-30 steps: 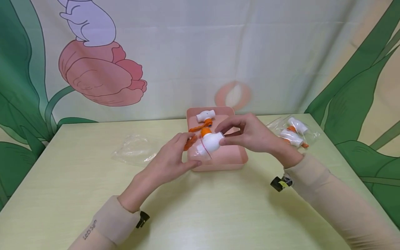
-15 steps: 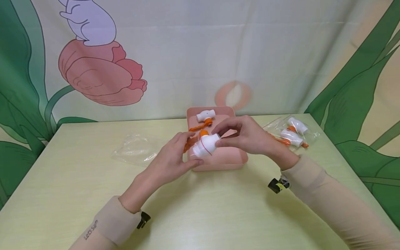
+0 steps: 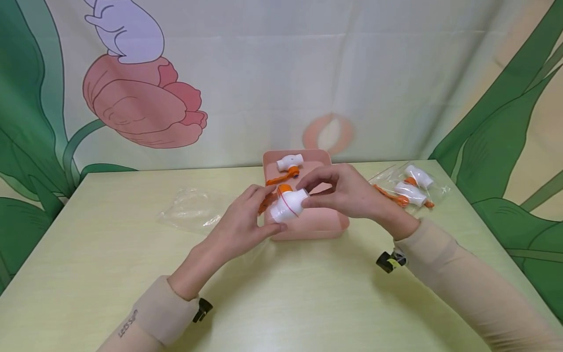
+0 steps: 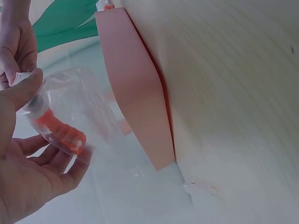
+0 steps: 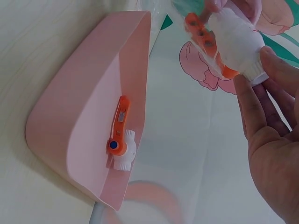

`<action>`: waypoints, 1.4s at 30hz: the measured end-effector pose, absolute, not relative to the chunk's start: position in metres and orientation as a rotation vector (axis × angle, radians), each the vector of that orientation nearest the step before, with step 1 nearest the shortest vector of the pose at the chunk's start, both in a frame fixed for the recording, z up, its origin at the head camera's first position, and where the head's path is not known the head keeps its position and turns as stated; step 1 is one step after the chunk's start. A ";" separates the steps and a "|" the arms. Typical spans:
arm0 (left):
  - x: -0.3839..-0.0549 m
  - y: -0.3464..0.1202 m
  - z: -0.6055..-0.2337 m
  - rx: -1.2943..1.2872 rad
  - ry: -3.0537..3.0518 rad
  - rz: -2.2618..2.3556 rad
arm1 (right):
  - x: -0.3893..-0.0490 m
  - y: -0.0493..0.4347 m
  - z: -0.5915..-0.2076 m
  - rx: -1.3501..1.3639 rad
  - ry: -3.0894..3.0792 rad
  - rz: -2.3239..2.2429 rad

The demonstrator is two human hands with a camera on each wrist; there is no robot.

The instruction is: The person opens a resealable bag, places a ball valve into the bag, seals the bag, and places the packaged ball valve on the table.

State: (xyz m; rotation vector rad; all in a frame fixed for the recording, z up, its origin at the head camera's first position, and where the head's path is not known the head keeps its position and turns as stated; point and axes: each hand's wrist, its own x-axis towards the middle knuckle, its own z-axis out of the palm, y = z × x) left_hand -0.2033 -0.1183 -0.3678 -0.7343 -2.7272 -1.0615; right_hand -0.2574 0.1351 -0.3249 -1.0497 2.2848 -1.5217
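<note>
The table (image 3: 308,293) bears a pink tray (image 3: 308,235), bagged valves (image 3: 413,190) on the right and, leftward, probably a crumpled bag (image 3: 191,208).

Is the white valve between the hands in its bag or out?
Partly out, it seems: the clear bag covers the valve's orange handle, but the white end the right hand pinches looks bare.

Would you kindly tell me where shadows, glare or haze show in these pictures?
Head view: soft shadows on the table, glints on the loose clear bag; left wrist view: hazy, bluish, with the held bag faint against the backdrop; right wrist view: the held valve pale, little detail.
</note>
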 end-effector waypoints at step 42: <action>-0.202 -0.115 -0.370 -0.675 -2.608 -1.414 | -0.251 0.132 -0.324 -1.113 2.247 -1.568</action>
